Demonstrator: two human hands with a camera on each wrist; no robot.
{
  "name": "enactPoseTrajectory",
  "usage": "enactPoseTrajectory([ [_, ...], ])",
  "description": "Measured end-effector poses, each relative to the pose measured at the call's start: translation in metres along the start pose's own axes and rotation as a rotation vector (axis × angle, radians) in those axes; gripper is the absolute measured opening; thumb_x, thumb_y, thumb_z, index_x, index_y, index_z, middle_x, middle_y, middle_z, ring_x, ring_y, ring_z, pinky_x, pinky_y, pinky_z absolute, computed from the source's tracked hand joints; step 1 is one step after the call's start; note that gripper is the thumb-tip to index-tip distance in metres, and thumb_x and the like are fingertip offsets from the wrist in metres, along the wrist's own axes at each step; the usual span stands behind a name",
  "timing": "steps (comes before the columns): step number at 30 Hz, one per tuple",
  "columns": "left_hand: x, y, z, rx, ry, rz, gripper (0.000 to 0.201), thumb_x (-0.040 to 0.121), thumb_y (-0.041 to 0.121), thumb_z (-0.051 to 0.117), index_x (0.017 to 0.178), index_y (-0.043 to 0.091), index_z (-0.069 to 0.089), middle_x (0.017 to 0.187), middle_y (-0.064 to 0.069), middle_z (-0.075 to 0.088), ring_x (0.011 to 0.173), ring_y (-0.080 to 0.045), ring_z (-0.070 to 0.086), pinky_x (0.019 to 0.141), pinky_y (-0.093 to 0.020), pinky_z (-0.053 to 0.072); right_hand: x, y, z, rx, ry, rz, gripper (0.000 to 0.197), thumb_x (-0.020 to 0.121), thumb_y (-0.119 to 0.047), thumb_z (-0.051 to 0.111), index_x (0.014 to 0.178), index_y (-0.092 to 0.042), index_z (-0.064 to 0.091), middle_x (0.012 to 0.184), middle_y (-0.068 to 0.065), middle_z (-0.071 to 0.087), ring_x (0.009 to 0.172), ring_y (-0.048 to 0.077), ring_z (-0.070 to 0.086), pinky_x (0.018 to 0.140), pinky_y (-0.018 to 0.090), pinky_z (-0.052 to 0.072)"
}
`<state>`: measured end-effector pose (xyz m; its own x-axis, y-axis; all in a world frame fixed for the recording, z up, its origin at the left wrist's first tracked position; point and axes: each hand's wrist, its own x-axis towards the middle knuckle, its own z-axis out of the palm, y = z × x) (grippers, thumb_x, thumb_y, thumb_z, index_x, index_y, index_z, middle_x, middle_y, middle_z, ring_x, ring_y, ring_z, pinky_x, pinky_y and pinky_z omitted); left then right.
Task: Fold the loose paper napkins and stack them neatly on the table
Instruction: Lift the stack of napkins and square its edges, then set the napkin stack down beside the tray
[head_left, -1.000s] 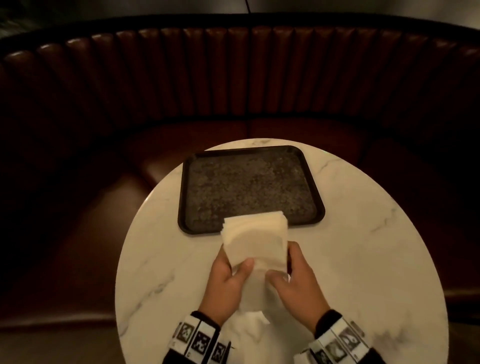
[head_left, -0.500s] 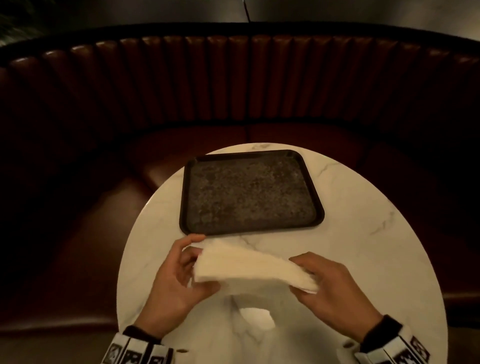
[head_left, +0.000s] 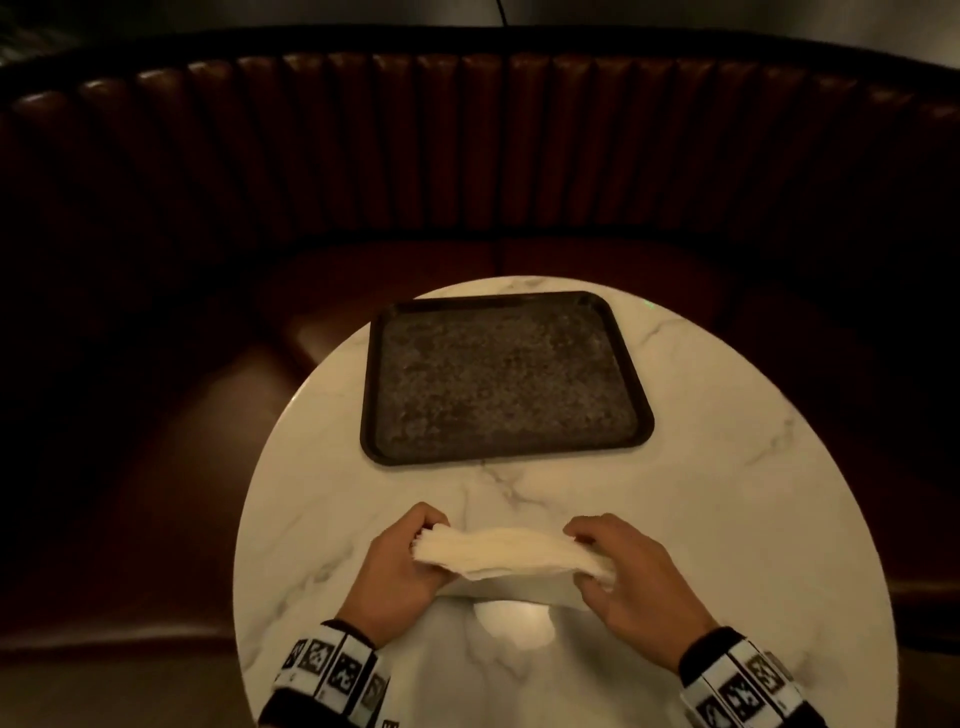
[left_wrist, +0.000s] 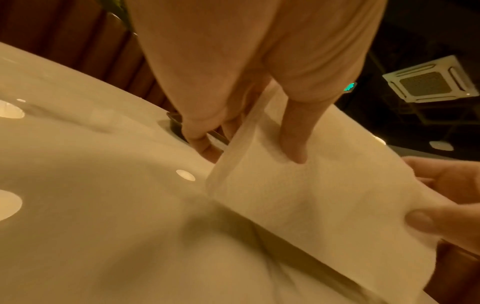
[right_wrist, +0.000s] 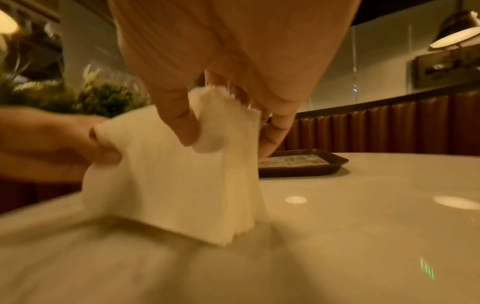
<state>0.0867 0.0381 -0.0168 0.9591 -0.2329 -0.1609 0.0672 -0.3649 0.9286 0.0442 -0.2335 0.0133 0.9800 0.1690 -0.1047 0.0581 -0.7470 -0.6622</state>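
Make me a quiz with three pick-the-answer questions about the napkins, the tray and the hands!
1. Where is the tray?
A. on the table beyond the hands
B. on the bench seat
C. under the napkins

2. How many hands hold the napkins?
A. none
B. one
C. two

3. How does the napkin bundle sit?
A. lying flat on the tray
B. on edge on the table
C. scattered around the table

Answers:
1 A: the dark tray lies on the marble table, farther off than both hands.
2 C: the left hand and the right hand each pinch one end of the napkins.
3 B: the right wrist view shows the bundle upright, its lower edge on the table.
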Motion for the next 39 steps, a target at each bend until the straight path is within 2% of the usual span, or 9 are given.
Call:
enactPoseTrajectory([
  [5,0.001,0.001,-0.001,-0.077,0.041,0.033,0.029,0.067,0.012,0.076,0.082,0.022,0.053,0.079,-0.006,0.06,0.067,-0.004,0.052,0.061,-0.022,0.04,0.008,0.001,0.002,0.508,-0.012,0.298,0.08,0.061,0.0,0.077,0.122,-0.039,0.043,0.111,-0.007,0.06,0.095,0.006,0.063,0.08,0.015,0.05],
  [10,-0.001,-0.005,0.003,-0.112,0.08,0.063,0.037,0.069,0.003,0.069,0.1,0.015,0.054,0.092,0.007,0.061,0.086,-0.006,0.06,0.074,-0.017,0.046,0.012,-0.003,0.031,0.553,0.158,0.281,0.034,0.066,0.004,0.075,0.087,-0.022,0.068,0.084,-0.002,0.072,0.074,0.01,0.065,0.065,0.017,0.049],
  [13,-0.004,-0.002,0.005,-0.108,0.071,0.059,0.056,0.066,-0.004,0.065,0.115,0.019,0.05,0.103,0.016,0.059,0.099,-0.006,0.059,0.082,-0.014,0.047,0.011,-0.008,0.036,0.596,0.26,0.319,0.039,0.066,0.013,0.069,0.087,-0.02,0.064,0.082,-0.003,0.07,0.067,0.003,0.061,0.061,0.015,0.047],
  [17,0.001,-0.002,0.008,-0.064,0.101,0.103,0.055,0.072,-0.012,0.064,0.114,0.019,0.049,0.105,0.005,0.061,0.099,-0.006,0.061,0.086,-0.021,0.05,0.016,-0.01,0.043,0.542,0.251,0.344,0.049,0.064,0.012,0.064,0.097,-0.023,0.056,0.087,-0.002,0.064,0.072,0.001,0.06,0.062,0.012,0.046],
  [24,0.004,0.011,0.003,-0.085,0.12,0.134,0.043,0.072,-0.011,0.065,0.101,0.019,0.053,0.095,0.01,0.059,0.084,-0.007,0.059,0.073,-0.015,0.046,0.023,-0.012,0.032,0.554,0.326,0.312,0.038,0.065,0.015,0.068,0.083,-0.017,0.06,0.072,0.002,0.062,0.058,0.003,0.054,0.054,0.013,0.04],
  [30,0.002,-0.012,0.0,-0.022,0.077,0.011,0.045,0.07,0.003,0.068,0.107,0.024,0.053,0.1,0.015,0.065,0.095,-0.004,0.064,0.085,-0.032,0.053,0.02,-0.01,0.038,0.529,0.235,0.346,0.036,0.068,0.011,0.067,0.083,-0.021,0.059,0.078,-0.007,0.068,0.067,0.002,0.059,0.065,0.021,0.045],
  [35,0.007,0.012,-0.033,-0.2,0.03,-0.153,0.054,0.066,0.008,0.079,0.116,0.015,0.059,0.105,0.0,0.073,0.104,-0.019,0.067,0.093,-0.038,0.054,0.011,-0.023,0.011,0.75,0.112,0.37,0.036,0.051,-0.011,0.084,0.084,-0.016,0.068,0.077,-0.003,0.073,0.073,0.012,0.064,0.067,0.021,0.049],
  [37,0.006,0.033,-0.048,-0.509,0.03,-0.196,0.058,0.062,0.019,0.084,0.113,0.007,0.06,0.101,-0.009,0.074,0.1,-0.031,0.067,0.082,-0.038,0.057,0.01,-0.03,0.005,0.93,0.088,0.449,0.059,0.038,-0.016,0.091,0.093,-0.015,0.069,0.087,0.003,0.076,0.085,0.024,0.069,0.078,0.038,0.055],
  [39,-0.002,0.053,-0.051,-0.928,0.127,-0.292,0.069,0.062,0.033,0.083,0.119,0.004,0.058,0.105,-0.016,0.07,0.098,-0.033,0.063,0.085,-0.046,0.051,0.01,-0.046,0.0,1.122,0.144,0.576,0.053,0.046,0.0,0.089,0.093,-0.01,0.067,0.09,0.014,0.074,0.091,0.035,0.066,0.082,0.045,0.053],
])
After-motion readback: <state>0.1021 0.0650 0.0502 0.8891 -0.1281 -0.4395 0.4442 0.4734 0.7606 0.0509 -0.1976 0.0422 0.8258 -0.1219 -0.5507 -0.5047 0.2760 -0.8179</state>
